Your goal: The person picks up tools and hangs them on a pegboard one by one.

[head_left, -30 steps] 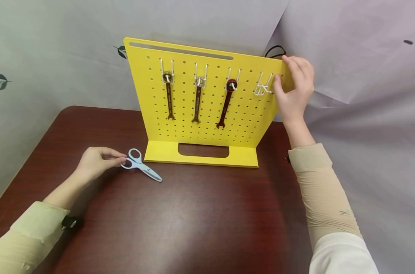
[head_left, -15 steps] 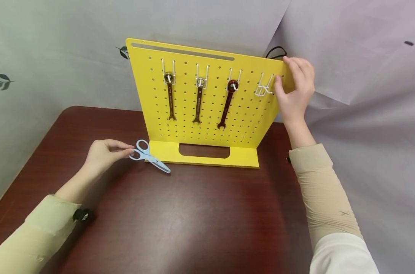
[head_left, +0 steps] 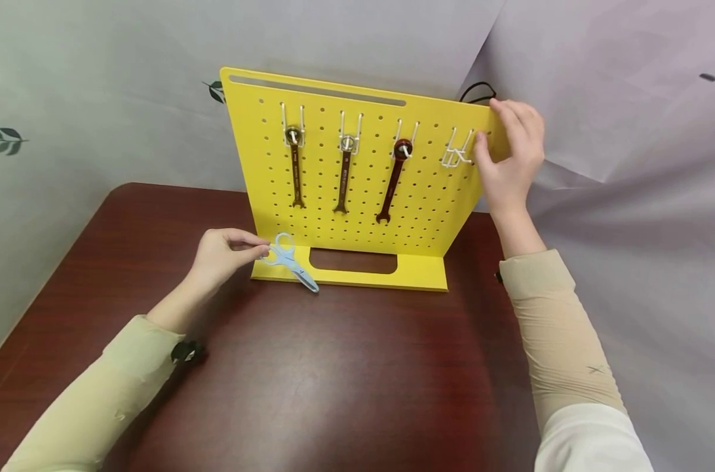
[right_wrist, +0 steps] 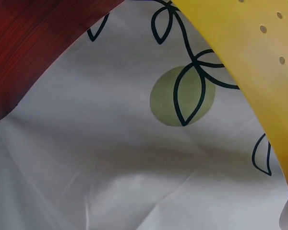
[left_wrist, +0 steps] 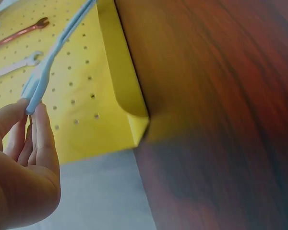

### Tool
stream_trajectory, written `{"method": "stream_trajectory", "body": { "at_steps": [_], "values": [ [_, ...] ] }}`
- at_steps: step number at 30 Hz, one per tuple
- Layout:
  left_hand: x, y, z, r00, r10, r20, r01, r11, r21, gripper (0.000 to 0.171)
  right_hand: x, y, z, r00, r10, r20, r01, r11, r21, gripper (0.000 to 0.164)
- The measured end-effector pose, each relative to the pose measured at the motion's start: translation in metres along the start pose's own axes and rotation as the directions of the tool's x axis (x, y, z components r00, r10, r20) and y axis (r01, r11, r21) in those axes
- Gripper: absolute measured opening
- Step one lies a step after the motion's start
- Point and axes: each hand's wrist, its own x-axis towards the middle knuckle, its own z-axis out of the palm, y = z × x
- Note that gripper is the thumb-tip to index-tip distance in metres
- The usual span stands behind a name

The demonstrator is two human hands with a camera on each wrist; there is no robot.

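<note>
My left hand pinches one handle loop of light blue scissors between thumb and fingers. The blades point down and to the right, above the left part of the pegboard's base. Seen edge-on in the left wrist view, the scissors slant upward from the fingertips. A yellow pegboard stands upright, and my right hand grips its upper right edge, thumb on the front. Three wrenches hang from white hooks: left wrench, middle wrench and right wrench. A white hook near my right thumb holds nothing.
The pegboard stands on a dark red-brown wooden table. Behind it hangs a pale cloth with leaf prints. A black loop shows behind the board's upper right corner.
My left hand has carried the scissors right and slightly upward, from beside the base to over its left part. My right hand stays on the board's edge.
</note>
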Motion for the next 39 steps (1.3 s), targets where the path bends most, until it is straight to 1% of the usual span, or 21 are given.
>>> {"method": "stream_trajectory", "body": {
  "at_steps": [6,13,19,25,27,32,39],
  "values": [
    [0.008,0.011,0.021,0.999,0.039,0.026,-0.038,0.998,-0.047,0.022,0.000,0.001,0.001,1.000,-0.007,-0.006,0.007,1.000,0.006,0.032],
    [0.018,0.024,0.048,0.996,0.078,0.030,-0.077,0.997,-0.031,0.019,0.001,0.001,0.002,1.000,-0.005,-0.011,0.005,1.000,0.010,0.033],
    [0.025,0.039,0.073,0.994,0.095,0.052,-0.091,0.992,-0.084,0.018,0.001,-0.001,0.002,1.000,-0.010,-0.012,0.011,1.000,0.011,0.032],
    [0.030,0.060,0.093,0.985,0.139,0.103,-0.124,0.983,-0.137,0.015,0.001,-0.004,0.002,1.000,-0.004,-0.010,0.004,1.000,0.017,0.033],
    [0.032,0.066,0.099,0.981,0.161,0.111,-0.146,0.981,-0.131,0.014,0.001,-0.004,0.001,1.000,-0.002,-0.009,0.002,1.000,0.014,0.033],
    [0.038,0.086,0.112,0.969,0.222,0.107,-0.214,0.973,-0.086,0.012,0.000,-0.004,0.000,1.000,0.004,-0.010,-0.004,1.000,0.008,0.032],
    [0.045,0.113,0.127,0.953,0.285,0.102,-0.272,0.954,-0.125,0.012,0.001,-0.004,0.000,1.000,0.001,-0.011,-0.001,1.000,0.010,0.032]
  ]
}}
